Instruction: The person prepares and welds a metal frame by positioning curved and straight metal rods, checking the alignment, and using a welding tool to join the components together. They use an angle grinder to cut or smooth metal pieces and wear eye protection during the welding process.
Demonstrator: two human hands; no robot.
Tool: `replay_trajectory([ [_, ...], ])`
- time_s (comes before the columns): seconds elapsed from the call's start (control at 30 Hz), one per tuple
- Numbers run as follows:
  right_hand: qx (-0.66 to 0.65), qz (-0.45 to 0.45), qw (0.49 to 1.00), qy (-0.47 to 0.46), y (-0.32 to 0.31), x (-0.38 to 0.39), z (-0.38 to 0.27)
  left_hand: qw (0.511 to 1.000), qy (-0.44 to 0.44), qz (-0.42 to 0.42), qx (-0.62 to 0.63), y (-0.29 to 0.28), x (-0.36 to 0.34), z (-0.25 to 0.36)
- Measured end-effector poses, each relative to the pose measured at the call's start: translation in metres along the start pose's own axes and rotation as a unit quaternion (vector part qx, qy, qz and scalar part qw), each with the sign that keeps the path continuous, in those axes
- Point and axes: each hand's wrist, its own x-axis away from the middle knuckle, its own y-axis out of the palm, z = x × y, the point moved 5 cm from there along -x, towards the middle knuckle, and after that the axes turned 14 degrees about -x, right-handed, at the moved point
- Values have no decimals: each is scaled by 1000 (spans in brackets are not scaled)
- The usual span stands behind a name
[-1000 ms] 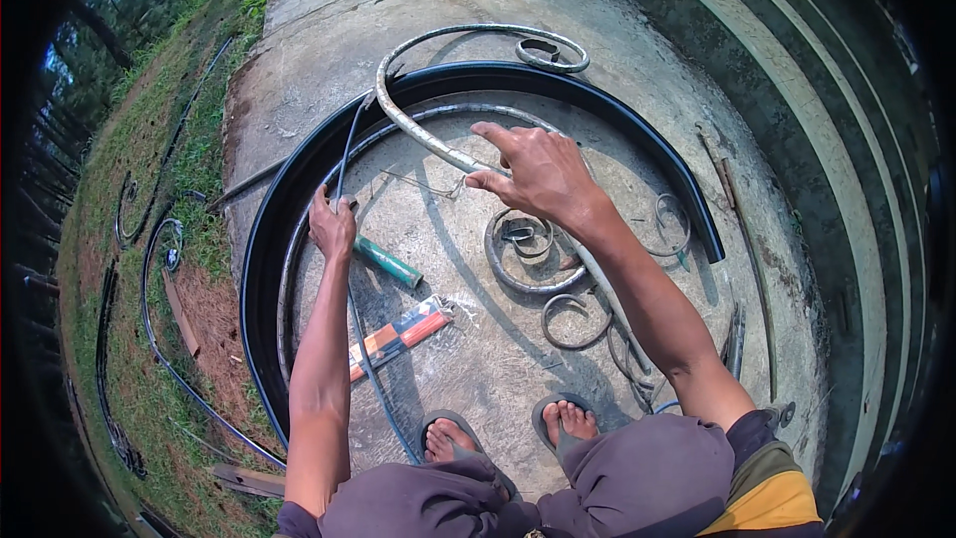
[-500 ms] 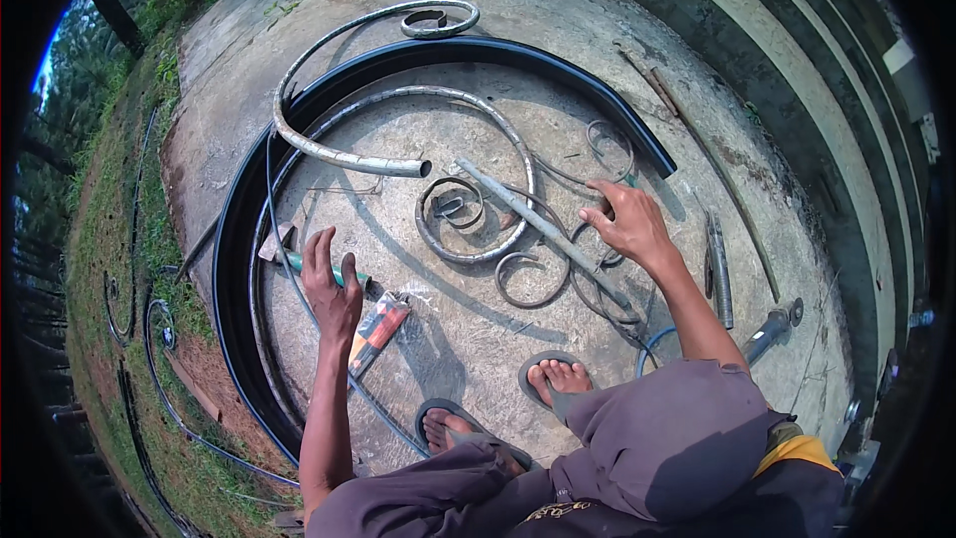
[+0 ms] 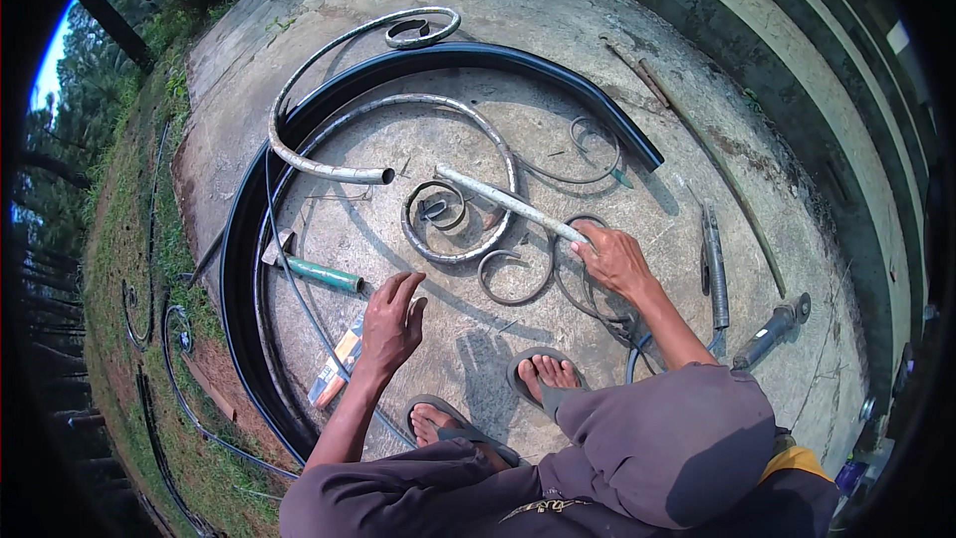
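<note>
The right hand (image 3: 615, 261) has its grip closed around the near end of a straight pale metal pipe (image 3: 508, 203), which slants up and to the left across the concrete slab (image 3: 518, 20) toward the middle of a large grey iron scroll (image 3: 468, 120). The left hand (image 3: 390, 321) hovers above the slab with its grip wide, fingers spread and holding nothing, just right of a flat orange and white packet (image 3: 337, 359). A hammer with a green handle (image 3: 317, 271) lies up and to the left of that hand. A small spiral scroll (image 3: 443, 222) sits under the pipe, and a C-shaped scroll (image 3: 515, 279) lies between the two hands. A long black curved channel (image 3: 468, 52) arcs round the whole group. Both sandalled feet (image 3: 543, 371) rest on the slab below the hands.
</note>
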Motion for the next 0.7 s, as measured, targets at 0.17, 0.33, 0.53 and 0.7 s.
replay_trajectory([
  [0.17,-41,-37,998,12,-51,9,-4,999,19,-31,-30,-13,7,15],
  [0.33,-97,-101,990,12,-75,25,-7,994,70,-16,-87,-28,1,54],
  [0.53,-110,-177,977,-36,-79,28,-31,977,140,23,-158,-40,-14,114],
  [0.7,-128,-231,959,-101,-85,29,-52,907,237,85,-337,-51,-36,145],
])
